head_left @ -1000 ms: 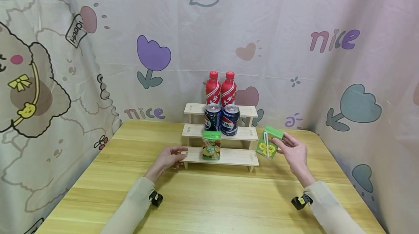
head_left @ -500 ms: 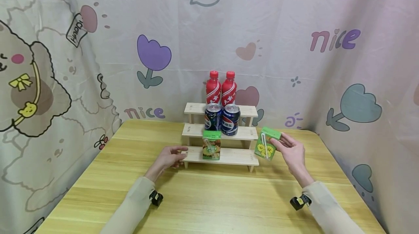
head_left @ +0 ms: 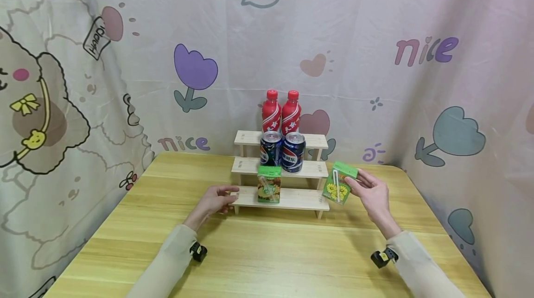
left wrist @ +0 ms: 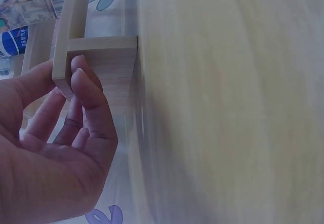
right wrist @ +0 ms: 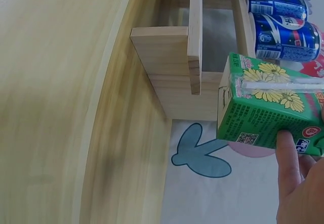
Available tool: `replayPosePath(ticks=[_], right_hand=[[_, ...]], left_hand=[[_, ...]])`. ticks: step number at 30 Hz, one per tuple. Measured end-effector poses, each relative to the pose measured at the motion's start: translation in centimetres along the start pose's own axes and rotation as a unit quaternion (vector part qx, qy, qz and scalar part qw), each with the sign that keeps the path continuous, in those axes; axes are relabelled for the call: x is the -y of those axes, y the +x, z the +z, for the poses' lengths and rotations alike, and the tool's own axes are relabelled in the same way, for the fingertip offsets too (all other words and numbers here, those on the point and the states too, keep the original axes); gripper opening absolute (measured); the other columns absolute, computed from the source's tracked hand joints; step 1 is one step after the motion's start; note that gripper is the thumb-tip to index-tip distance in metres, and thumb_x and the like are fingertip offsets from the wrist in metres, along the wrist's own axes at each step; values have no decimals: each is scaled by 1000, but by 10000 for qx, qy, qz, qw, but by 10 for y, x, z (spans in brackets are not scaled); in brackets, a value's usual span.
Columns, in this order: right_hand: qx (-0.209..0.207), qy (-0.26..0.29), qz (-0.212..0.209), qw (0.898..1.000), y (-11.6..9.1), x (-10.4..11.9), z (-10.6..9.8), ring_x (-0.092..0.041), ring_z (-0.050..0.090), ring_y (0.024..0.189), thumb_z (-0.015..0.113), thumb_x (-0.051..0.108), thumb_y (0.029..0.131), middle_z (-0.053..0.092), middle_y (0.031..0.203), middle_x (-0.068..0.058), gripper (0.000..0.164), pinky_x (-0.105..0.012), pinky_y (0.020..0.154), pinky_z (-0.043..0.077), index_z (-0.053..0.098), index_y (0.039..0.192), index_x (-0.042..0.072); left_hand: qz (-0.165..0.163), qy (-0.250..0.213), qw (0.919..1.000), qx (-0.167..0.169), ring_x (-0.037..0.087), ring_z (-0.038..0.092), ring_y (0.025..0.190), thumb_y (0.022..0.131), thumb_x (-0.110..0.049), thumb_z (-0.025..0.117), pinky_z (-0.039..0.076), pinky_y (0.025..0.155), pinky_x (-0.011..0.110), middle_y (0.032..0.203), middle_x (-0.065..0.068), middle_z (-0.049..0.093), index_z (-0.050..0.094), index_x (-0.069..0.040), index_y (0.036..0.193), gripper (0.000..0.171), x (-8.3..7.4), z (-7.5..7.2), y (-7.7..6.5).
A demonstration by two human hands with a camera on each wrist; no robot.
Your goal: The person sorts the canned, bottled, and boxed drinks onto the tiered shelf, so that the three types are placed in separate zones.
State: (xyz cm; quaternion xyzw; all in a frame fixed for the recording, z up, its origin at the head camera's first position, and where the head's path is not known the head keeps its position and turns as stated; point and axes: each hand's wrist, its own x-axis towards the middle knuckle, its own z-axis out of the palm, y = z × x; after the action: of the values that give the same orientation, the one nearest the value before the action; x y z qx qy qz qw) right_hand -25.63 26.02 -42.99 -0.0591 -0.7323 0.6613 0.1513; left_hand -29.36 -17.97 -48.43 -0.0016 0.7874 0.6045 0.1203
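My left hand (head_left: 214,200) holds the left end of the lowest board of a three-tier wooden display stand (head_left: 302,199). The left wrist view shows thumb and fingers pinching the board's corner (left wrist: 61,64). In my right hand (head_left: 374,194) is a green drink carton (head_left: 335,191) with yellow flowers and a white straw on its side. It is tilted and raised beside the stand's right end, and in the right wrist view the carton (right wrist: 268,117) overlaps the stand's end. Another green drink carton (head_left: 269,186) stands upright on the lowest board, left of its middle.
Two blue cola cans, left can (head_left: 271,149) and right can (head_left: 294,153), stand side by side on the middle tier. Behind them, two red bottles, left bottle (head_left: 271,111) and right bottle (head_left: 291,112), occupy the top tier. The stand rests on a wooden table (head_left: 258,256) before a patterned curtain (head_left: 350,20).
My right hand has shifted the held carton slightly left, closer to the stand's right end, and tilted it a little more upright. The left hand has stayed on the stand.
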Motion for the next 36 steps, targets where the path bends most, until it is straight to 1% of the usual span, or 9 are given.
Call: replayPosePath(ticks=[1, 2, 4, 7, 9, 15, 22, 31, 36], right_hand=[[26, -12, -6, 10000, 0, 0, 1, 3, 67, 86, 80, 20, 82, 70, 98, 15, 67, -21, 74, 60, 51, 138, -4], [55, -32, -18, 10000, 0, 0, 2, 3, 67, 87, 80, 20, 83, 71, 102, 12, 67, -21, 74, 60, 51, 138, -4], [125, -104, -24, 9999, 0, 1, 4, 4, 67, 88, 80, 21, 83, 71, 114, -1, 68, -21, 75, 60, 50, 139, -3], [228, -172, -12, 9996, -1, 1, 8, 5, 65, 89, 79, 21, 84, 60, 131, -22, 69, -21, 77, 60, 48, 141, -3], [293, -199, -11, 9994, -1, 1, 11, 7, 65, 89, 79, 22, 84, 54, 135, -28, 71, -21, 77, 60, 47, 141, -3], [505, -220, -45, 9985, -3, 1, 19, 7, 64, 90, 79, 21, 84, 53, 136, -28, 70, -22, 78, 59, 47, 141, -3], [749, -280, 41, 9968, -4, 0, 24, 7, 61, 96, 77, 20, 86, 52, 139, -26, 70, -21, 82, 58, 44, 144, -1], [969, -263, -98, 9949, -3, -5, 33, 6, 64, 94, 78, 19, 84, 54, 136, -26, 69, -24, 81, 59, 47, 142, -1], [1068, -216, -105, 9940, -3, -5, 39, 4, 65, 95, 78, 18, 85, 55, 135, -26, 66, -25, 81, 60, 48, 141, 0]], left_hand=[[7, 7, 10000, 3, 15, 63, 66, 92, -14, 68, 54, 58, 29, 91, 5, 68, 61, -3, 130, 39, 0, 0, 0], [18, 17, 10000, 5, 15, 63, 66, 92, -14, 68, 54, 58, 29, 91, 5, 68, 62, -4, 130, 39, 0, 0, 0], [24, 30, 10000, 19, 15, 63, 66, 92, -14, 68, 54, 57, 29, 91, 5, 68, 62, -4, 129, 39, 0, 0, -1], [-13, 29, 10000, 13, 15, 63, 66, 92, -14, 69, 54, 57, 27, 91, 5, 68, 63, -5, 129, 39, -1, 0, -2], [-31, 31, 10000, 7, 14, 63, 66, 92, -15, 69, 54, 57, 26, 91, 5, 68, 63, -5, 129, 39, -2, 0, -3], [-12, 35, 10000, -17, 15, 63, 66, 92, -15, 69, 53, 56, 27, 90, 5, 68, 63, -5, 128, 38, -3, 1, -3], [16, 19, 10000, -12, 15, 63, 66, 93, -15, 68, 53, 56, 27, 90, 4, 68, 62, -4, 129, 38, -1, 0, -2], [23, 22, 10000, -33, 15, 64, 66, 92, -13, 68, 53, 55, 25, 92, 6, 68, 64, -4, 127, 36, -2, 1, -3], [-17, -10, 10000, -47, 15, 64, 66, 92, -13, 69, 52, 54, 25, 91, 6, 68, 64, -5, 127, 36, -3, 1, -3]])
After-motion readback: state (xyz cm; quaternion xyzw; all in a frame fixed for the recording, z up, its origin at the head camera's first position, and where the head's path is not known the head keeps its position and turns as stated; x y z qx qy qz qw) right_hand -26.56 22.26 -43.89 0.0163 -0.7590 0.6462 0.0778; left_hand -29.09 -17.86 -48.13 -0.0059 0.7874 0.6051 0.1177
